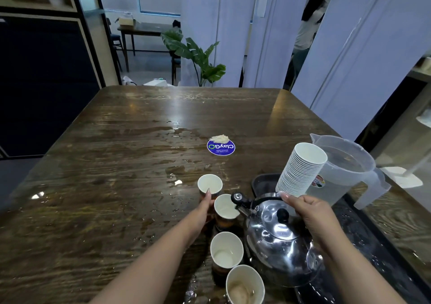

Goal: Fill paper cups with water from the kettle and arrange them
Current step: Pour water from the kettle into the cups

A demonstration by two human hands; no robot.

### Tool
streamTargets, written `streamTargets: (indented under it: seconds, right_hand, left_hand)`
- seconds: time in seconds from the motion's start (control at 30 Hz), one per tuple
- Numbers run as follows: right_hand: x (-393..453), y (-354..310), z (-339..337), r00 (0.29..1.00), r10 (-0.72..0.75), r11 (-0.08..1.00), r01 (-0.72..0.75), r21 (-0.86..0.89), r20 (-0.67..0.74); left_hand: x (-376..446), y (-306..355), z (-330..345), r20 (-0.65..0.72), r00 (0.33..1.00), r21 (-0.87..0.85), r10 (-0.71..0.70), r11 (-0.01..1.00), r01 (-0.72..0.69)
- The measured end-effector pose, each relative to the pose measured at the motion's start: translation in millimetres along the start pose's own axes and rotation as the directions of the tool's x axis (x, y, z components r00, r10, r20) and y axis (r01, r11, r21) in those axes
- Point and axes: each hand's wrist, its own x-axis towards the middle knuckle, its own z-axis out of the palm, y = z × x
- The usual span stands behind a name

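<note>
Several paper cups stand in a row on the wet wooden table (116, 163). My left hand (203, 207) holds the farthest cup (210, 184) by its near side. Behind it come a second cup (225, 207), a third cup (226, 250) with water in it, and the nearest cup (245, 285), which holds brownish liquid. My right hand (307, 212) grips the handle of the shiny steel kettle (277, 240). The kettle's spout points left over the second cup's rim. No stream of water is visible.
A tall stack of paper cups (300, 166) stands on a black tray (363, 238) at the right, next to a clear plastic pitcher (345, 163) of water. A blue round sticker (220, 147) and spilled water lie mid-table. A person stands far back right.
</note>
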Motion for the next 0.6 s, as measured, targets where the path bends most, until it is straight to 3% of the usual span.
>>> streamTargets:
  seconds: [0.5,0.6]
  right_hand:
    - [-3,-3,-7,1.000,0.008,1.000,-0.008,-0.002,0.000]
    - [-4,-2,-6,1.000,0.018,1.000,-0.018,0.024,0.005]
  left_hand:
    - [-5,-4,2,-0.008,0.999,-0.047,0.038,0.998,-0.038]
    - [-14,-2,-5,-0.070,0.995,-0.001,0.077,0.997,-0.078]
